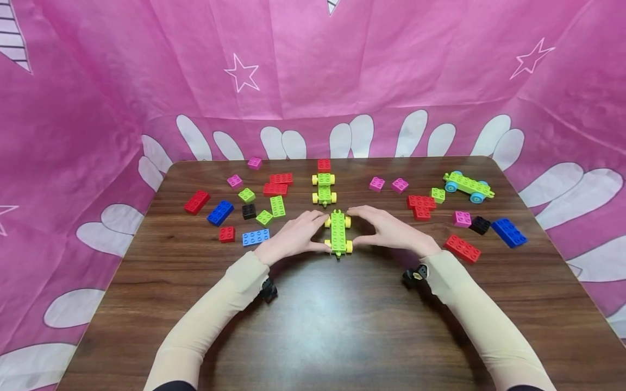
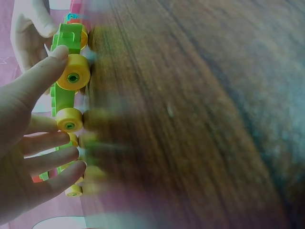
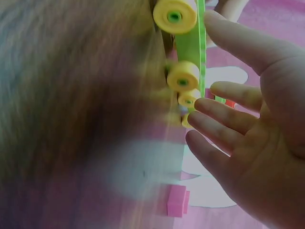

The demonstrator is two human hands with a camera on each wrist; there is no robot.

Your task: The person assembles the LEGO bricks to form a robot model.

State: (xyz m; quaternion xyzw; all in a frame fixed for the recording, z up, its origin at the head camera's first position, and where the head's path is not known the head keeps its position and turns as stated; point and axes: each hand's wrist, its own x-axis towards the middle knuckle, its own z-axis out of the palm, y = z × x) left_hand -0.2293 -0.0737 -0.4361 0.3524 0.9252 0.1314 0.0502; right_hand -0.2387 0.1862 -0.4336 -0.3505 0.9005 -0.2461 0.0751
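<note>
A lime-green toy car base (image 1: 338, 233) with yellow wheels stands lengthwise in the middle of the table, between both hands. On its left side, the thumb of my left hand (image 1: 295, 234) touches the base by the near wheel (image 2: 74, 72), and the straight fingers reach along toward the far wheel. My right hand (image 1: 388, 231) curves loosely around the other side, its thumb tip close to the near wheel (image 3: 175, 16) and its fingers spread. Just beyond stands a second green car base (image 1: 324, 190) with yellow wheels, a red brick (image 1: 324, 165) behind it.
On the left lie several bricks, among them a blue one (image 1: 220, 213), a light blue one (image 1: 256, 237) and a black one (image 1: 248, 211). Red bricks (image 1: 421, 203), a dark blue brick (image 1: 509, 232) and a blue-wheeled green car base (image 1: 468, 185) are on the right.
</note>
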